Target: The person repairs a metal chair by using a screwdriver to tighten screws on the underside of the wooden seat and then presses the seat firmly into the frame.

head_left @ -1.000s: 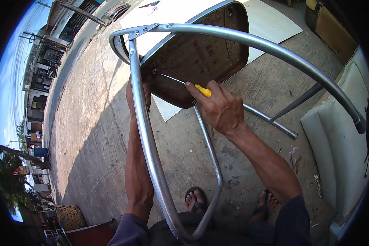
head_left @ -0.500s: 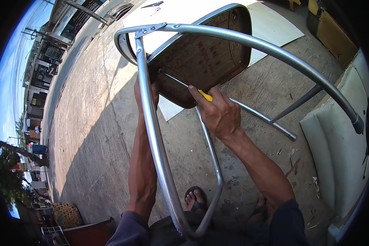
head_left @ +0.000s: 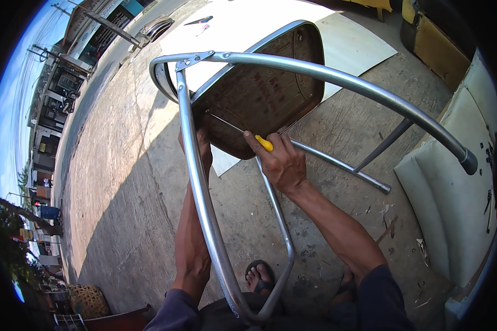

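An overturned chair with a bent tubular metal frame (head_left: 326,74) has the rusty brown underside of its seat (head_left: 259,94) facing me. My right hand (head_left: 279,165) is closed around a yellow-handled screwdriver (head_left: 264,142); its thin shaft reaches to the seat's lower left part, near the edge. My left hand (head_left: 203,146) is at that edge, behind a vertical tube, which hides most of its fingers. The tip of the screwdriver is too small to make out clearly.
A white sheet (head_left: 359,47) lies beneath the chair, with small items (head_left: 199,21) on it. A pale padded cushion (head_left: 425,198) with small dark parts stands at right, a yellowish worn piece (head_left: 442,49) behind. A woven basket (head_left: 91,300) sits lower left; a street runs along the left.
The view has shifted slightly, so chair and hands appear somewhat lower. My right hand keeps hold of the screwdriver at the same part of the seat; my left hand stays behind the tube.
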`<action>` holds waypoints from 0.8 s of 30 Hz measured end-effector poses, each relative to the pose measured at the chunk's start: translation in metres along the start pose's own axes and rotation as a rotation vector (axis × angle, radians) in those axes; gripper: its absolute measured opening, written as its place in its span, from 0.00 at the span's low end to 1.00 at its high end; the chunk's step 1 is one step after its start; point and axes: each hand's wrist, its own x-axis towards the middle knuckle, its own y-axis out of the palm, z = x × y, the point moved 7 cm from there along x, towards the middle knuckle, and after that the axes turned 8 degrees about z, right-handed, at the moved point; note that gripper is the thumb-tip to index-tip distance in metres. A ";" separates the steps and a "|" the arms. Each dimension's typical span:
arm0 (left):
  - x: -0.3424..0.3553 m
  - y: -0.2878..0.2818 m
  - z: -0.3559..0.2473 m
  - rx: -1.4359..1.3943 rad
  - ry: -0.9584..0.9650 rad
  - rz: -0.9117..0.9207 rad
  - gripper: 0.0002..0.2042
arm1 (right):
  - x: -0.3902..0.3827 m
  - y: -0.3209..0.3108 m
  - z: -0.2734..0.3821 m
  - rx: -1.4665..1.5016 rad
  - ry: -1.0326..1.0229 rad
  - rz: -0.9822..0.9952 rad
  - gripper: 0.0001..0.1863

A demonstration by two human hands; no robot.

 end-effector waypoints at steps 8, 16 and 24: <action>0.003 -0.024 0.033 -0.147 -0.001 -0.078 0.16 | 0.005 0.007 0.014 0.270 0.005 0.021 0.30; -0.005 -0.010 0.005 0.082 -0.095 -0.019 0.22 | 0.008 -0.007 0.010 0.356 0.184 0.289 0.26; -0.006 0.006 0.039 -0.357 -0.203 -0.054 0.24 | 0.025 -0.056 0.019 0.744 0.503 0.377 0.18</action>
